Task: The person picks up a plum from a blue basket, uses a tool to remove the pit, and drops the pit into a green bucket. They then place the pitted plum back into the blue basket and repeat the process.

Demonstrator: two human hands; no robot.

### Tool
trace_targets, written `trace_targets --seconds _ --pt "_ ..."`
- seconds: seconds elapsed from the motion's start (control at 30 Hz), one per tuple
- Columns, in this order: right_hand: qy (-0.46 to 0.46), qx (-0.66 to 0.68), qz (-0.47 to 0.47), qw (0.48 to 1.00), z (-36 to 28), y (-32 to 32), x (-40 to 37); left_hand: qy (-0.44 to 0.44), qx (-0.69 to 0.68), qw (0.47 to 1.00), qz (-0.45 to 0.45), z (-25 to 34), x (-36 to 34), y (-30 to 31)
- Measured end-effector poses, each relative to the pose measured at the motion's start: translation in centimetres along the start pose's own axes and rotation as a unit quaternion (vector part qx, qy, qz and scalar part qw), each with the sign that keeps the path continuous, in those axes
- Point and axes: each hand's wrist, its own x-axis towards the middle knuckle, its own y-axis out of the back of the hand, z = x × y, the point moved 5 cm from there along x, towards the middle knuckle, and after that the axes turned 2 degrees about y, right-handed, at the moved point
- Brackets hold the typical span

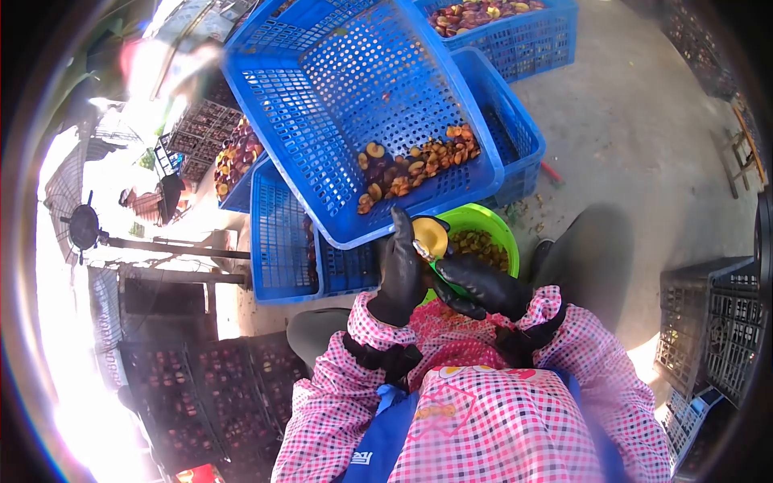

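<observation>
My left hand [399, 270], in a black glove, holds a plum half [431, 235] with its yellow cut face turned up. My right hand [487, 283], gloved in black too, is closed around a green-handled tool [439, 272] whose metal tip meets the near edge of the fruit; its exact kind is hard to make out. Below both hands stands a bright green basin [510, 234] with many small brownish pieces in it. Just beyond, a tilted blue crate [342, 153] holds halved plums [419, 167] along its lower side.
More blue crates stand under and behind the tilted one, including a crate [535, 44] of cut fruit at the back. Dark crates of plums [213, 394] lie at lower left. A fan [83, 225] stands at left, and black crates [708, 326] are stacked at right.
</observation>
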Motion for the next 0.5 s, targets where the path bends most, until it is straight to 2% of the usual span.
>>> trace_targets --seconds 0.03,0.07,0.13,0.17,0.23,0.27,0.3,0.33,0.37,0.4,0.47,0.5 --pt "-0.002 0.002 -0.001 1.000 0.0 0.0 0.1 -0.074 0.084 0.993 -0.043 0.7 -0.4 -0.2" --pt "-0.002 -0.014 0.014 1.000 0.0 0.1 0.0 -0.071 0.083 0.993 -0.041 0.6 -0.5 -0.2" --pt "-0.005 -0.030 0.027 0.999 -0.1 0.6 0.1 -0.163 0.143 0.972 -0.090 1.6 -0.9 -1.0" --pt "-0.013 -0.048 0.018 0.999 -0.1 0.9 0.2 -0.162 0.143 0.973 -0.088 1.6 -0.6 -0.9" --pt "-0.023 -0.063 0.008 0.998 0.6 0.8 0.3 0.037 -0.062 0.995 -0.073 -0.1 0.5 0.0" --pt "0.054 -0.170 0.002 0.984 0.4 0.2 0.5 0.038 -0.063 0.995 -0.072 -0.4 0.9 0.0" --pt "0.129 -0.273 -0.005 0.953 0.1 -0.3 0.5 -0.023 -0.009 0.998 -0.050 -0.4 1.4 0.1" --pt "0.127 -0.271 -0.007 0.954 0.5 -0.2 0.5 -0.081 0.046 0.995 -0.028 -0.4 1.7 0.5" --pt "0.045 -0.235 -0.010 0.971 1.4 0.4 0.6 -0.019 -0.013 1.000 -0.005 -1.2 2.7 1.0" --pt "-0.038 -0.197 -0.013 0.980 2.1 0.9 0.6 -0.022 -0.014 1.000 -0.005 -1.0 3.3 1.8" --pt "-0.037 -0.215 0.008 0.976 1.2 0.9 0.6 0.035 0.055 0.995 0.071 0.0 3.0 4.1" --pt "0.070 -0.293 0.143 0.943 0.0 1.6 0.5 -0.006 0.090 0.992 0.086 0.8 2.5 4.5"
